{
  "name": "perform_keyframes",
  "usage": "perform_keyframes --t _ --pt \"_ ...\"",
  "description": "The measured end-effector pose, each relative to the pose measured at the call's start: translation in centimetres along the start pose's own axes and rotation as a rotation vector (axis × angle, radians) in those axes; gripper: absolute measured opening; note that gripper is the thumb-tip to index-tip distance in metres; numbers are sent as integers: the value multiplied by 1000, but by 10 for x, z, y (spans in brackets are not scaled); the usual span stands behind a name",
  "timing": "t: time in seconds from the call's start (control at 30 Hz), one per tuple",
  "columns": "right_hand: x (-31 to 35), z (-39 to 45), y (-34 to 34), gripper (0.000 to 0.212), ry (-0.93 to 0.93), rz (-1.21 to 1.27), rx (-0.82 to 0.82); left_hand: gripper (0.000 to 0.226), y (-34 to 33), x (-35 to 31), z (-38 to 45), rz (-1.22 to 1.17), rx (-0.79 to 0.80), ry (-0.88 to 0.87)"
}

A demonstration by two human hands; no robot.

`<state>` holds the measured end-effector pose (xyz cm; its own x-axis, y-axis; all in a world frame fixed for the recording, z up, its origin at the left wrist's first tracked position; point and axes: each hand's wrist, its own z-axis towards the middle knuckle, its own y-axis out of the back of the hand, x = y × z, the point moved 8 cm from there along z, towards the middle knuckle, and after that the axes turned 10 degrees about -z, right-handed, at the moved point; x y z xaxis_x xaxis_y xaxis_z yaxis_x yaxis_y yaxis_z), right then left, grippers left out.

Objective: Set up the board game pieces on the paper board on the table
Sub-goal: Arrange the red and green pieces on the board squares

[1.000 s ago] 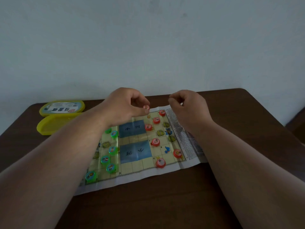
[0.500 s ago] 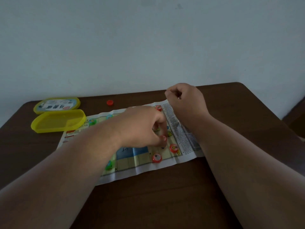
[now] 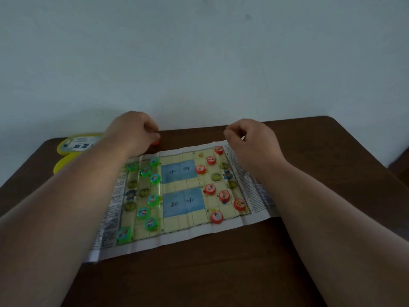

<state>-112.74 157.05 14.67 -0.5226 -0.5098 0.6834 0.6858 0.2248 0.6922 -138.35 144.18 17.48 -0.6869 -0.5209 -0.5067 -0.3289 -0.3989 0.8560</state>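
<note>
At the far left edge of the surface: yellow lid [image 3: 79,144] and yellow tray [image 3: 63,165] sit partly hidden behind the left forearm; a sweep of that arm could knock them.

Left hand: left hand [image 3: 132,134] curls its fingers around a red piece [image 3: 155,142] lying on the bare surface [image 3: 221,273] just beyond the board's far edge. Whether the pinch is firm cannot be told; a loose hold would likely drop the piece onto the rows below.

Green side: green pieces [image 3: 152,200] stand in rows on the left part of the paper board [image 3: 181,238], directly under the left forearm. Risk: a lowered arm could scatter them.

Board: thin creased paper, unweighted. Risk: a dragged wrist or sleeve of air from a quick move could shift it and slide every piece off its square.

Red side: red pieces [image 3: 209,189] occupy the right part; one square appears unfilled, judged as the target for the held piece.

Right hand: right hand [image 3: 252,145] hovers with fingers curled over the far right corner, close to the corner red piece [image 3: 219,150]; whether it holds anything cannot be told. Risk: brushing that piece.
</note>
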Motion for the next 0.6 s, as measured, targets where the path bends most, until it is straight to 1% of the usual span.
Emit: perform_keyframes --t 0.07,0.1,0.2,0.23,0.3,0.4,0.47,0.53,0.6 --pt "3 -1 0 17 17 -14 -6 29 -11 8 5 66 64 29" --pt "4 -2 0 17 26 -20 -8 31 -15 7 4 95 77 20" --pt "6 -3 -1 16 39 -22 -2 26 -18 -1 2 133 71 -23" --pt "5 -3 -1 16 37 -17 1 24 -17 -2 1 106 60 -30" --pt "4 -2 -1 15 28 -6 0 25 -16 -6 -2 -21 48 -45" --pt "2 -1 -1 15 4 14 -5 28 -24 -23 -10 -194 124 -114" --pt "1 -1 -2 14 -8 26 1 21 -26 -37 -16 -260 156 -156" --pt "0 -1 -2 14 -15 32 2 13 -26 -47 -19 -314 150 -185" --pt "0 -1 -1 15 -17 34 -5 13 -30 -53 -22 -314 155 -206"
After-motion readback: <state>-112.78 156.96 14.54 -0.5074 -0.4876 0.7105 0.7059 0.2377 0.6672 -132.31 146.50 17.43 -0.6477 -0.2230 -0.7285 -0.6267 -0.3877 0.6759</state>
